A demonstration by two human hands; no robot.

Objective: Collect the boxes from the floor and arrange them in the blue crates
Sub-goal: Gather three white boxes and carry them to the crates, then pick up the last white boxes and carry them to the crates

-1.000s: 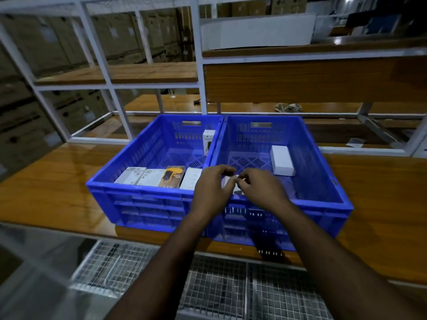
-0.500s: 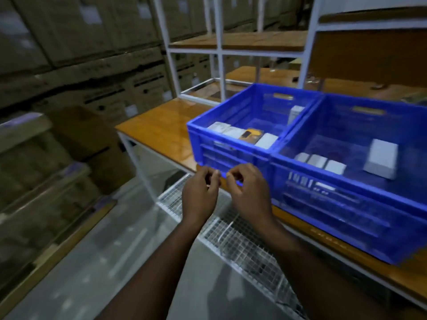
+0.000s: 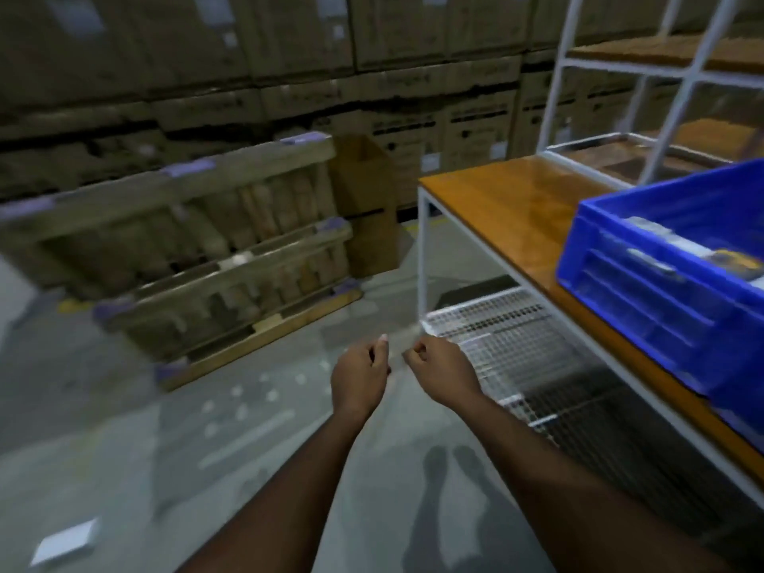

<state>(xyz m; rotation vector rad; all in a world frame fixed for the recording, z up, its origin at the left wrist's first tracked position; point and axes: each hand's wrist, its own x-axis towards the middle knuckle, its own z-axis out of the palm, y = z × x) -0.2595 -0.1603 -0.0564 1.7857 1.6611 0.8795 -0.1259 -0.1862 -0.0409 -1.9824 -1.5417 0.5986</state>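
While both hands are raised over the grey floor (image 3: 124,448), the left hand (image 3: 359,376) and right hand (image 3: 439,370) sit close together, fingers loosely curled and holding nothing that the blurred head view resolves. One white box (image 3: 65,541) lies flat on the floor at lower left, well apart from the hands. A blue crate (image 3: 645,279) stands on the wooden desk (image 3: 508,208) at right, with small boxes (image 3: 657,231) inside near its front wall. Wooden pallets (image 3: 215,258) lean against stacked cartons (image 3: 289,76) behind.
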